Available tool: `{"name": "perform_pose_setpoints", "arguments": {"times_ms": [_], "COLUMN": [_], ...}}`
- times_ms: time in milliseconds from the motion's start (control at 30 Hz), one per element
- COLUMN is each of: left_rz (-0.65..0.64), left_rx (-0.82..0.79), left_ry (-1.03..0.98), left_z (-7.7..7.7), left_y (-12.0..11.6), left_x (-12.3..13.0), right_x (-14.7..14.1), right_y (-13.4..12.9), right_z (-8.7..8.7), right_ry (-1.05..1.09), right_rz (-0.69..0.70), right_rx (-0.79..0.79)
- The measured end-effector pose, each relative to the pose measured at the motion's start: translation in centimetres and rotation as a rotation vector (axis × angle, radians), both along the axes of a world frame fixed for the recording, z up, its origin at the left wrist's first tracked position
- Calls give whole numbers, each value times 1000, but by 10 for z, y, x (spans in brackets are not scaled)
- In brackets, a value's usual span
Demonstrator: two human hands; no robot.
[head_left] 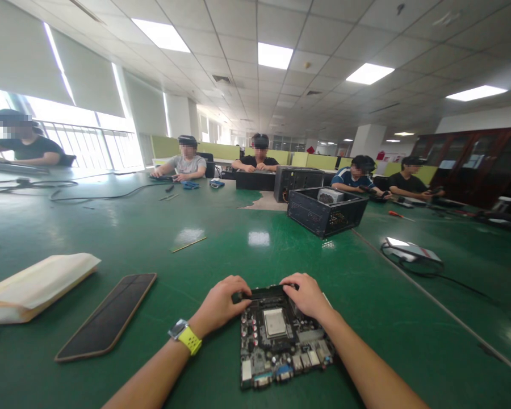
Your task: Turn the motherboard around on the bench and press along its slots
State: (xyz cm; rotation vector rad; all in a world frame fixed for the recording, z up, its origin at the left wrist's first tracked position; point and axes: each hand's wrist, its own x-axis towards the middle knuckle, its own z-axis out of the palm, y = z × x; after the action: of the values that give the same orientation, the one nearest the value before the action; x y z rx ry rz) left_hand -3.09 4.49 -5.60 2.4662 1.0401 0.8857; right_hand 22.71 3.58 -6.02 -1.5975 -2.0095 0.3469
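A motherboard (298, 346) lies flat on the green table right in front of me, its row of ports turned towards me. A silvery square processor (275, 322) sits near its middle. My left hand (225, 304), with a watch on a yellow band at the wrist, pinches the left end of the board's far edge between thumb and fingers. At the right end of that edge, my right hand (305, 293) grips with bent fingers, its thumb partly hidden. Between the two hands runs a long dark strip (267, 292), which looks like a memory slot or module; I cannot tell which.
A phone (106, 318) and a paper-wrapped packet (38, 284) lie to the left. Ahead stands an open black computer case (306, 213). A white device with a black cable (413, 253) and a red screwdriver (398, 215) are on the right. Several people sit around the table.
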Motion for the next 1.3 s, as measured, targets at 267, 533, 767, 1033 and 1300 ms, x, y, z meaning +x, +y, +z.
{"name": "perform_pose_setpoints", "arguments": {"times_ms": [267, 533, 767, 1033, 1300], "left_rz": [-1, -2, 24, -2, -6], "left_rx": [-3, -9, -13, -2, -6], "left_ry": [-2, -5, 9, -6, -9], "left_z": [0, 0, 2, 2, 1], "left_y": [0, 0, -2, 0, -1], "left_x": [0, 1, 1, 1, 1], "right_x": [0, 0, -1, -1, -1], "right_y": [1, 1, 1, -1, 0], "right_z": [-1, -1, 1, 4, 2], "right_ry": [-18, -32, -66, -65, -39], "right_rz": [-3, -11, -28, -20, -5], "right_rx": [2, -7, -19, -32, -30]}}
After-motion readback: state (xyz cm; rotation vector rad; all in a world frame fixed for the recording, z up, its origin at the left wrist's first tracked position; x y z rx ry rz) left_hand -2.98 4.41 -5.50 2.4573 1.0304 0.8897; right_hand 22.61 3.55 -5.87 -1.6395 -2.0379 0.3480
